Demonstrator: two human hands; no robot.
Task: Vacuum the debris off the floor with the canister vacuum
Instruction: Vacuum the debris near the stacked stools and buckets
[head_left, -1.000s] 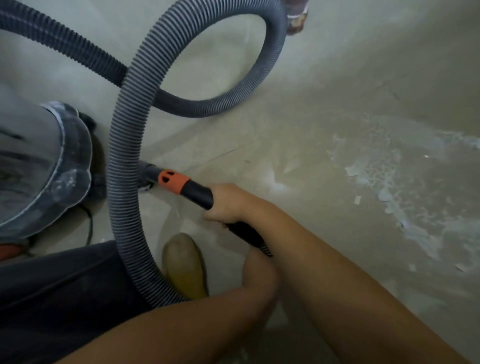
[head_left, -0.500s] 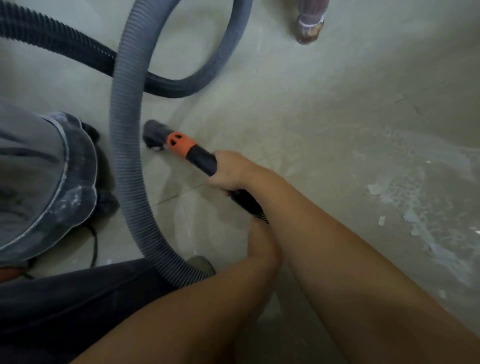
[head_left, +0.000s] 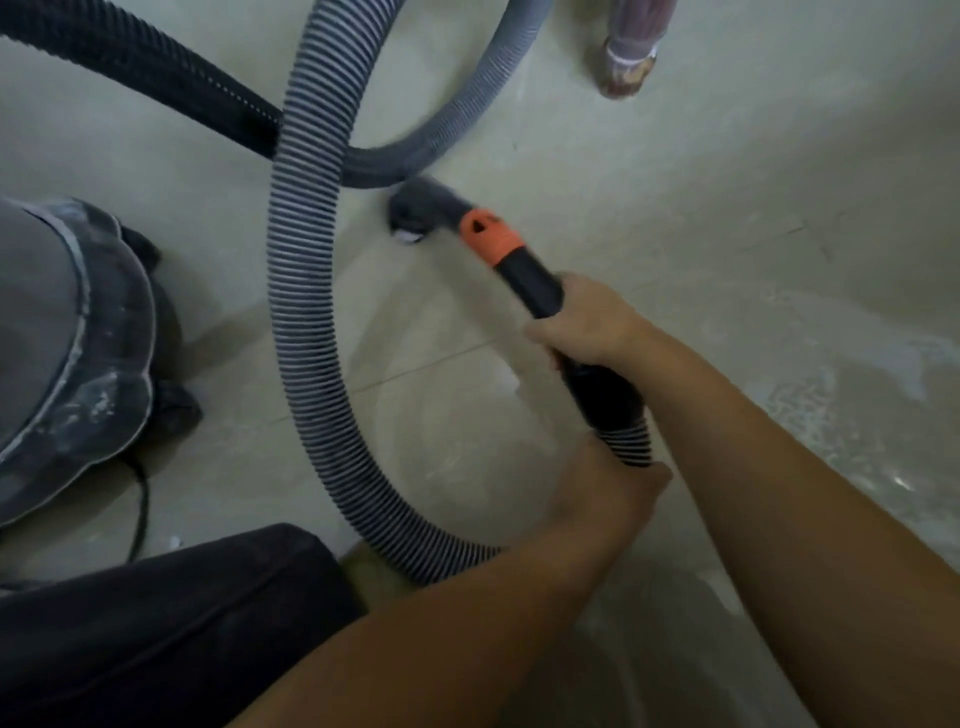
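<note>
My right hand (head_left: 592, 325) grips the black vacuum wand (head_left: 530, 278) just behind its orange collar (head_left: 491, 236). The grey nozzle (head_left: 415, 210) at the wand's tip touches the pale floor, a white scrap at its mouth. My left hand (head_left: 615, 491) holds the ribbed end of the grey hose (head_left: 306, 291) where it joins the wand. The hose loops away across the floor and back round. The dusty canister (head_left: 67, 358) stands at the left. White debris and dust (head_left: 810, 400) lie on the floor to the right of my arms.
A thicker black hose (head_left: 130, 62) crosses the top left. A person's foot in a patterned shoe (head_left: 626, 62) stands at the top. A black cord (head_left: 140, 504) trails from the canister. My dark trouser leg (head_left: 156, 623) fills the bottom left.
The wand and nozzle have swung to the right and away from the canister, from beside the hose out onto open floor. Both hands kept their grip.
</note>
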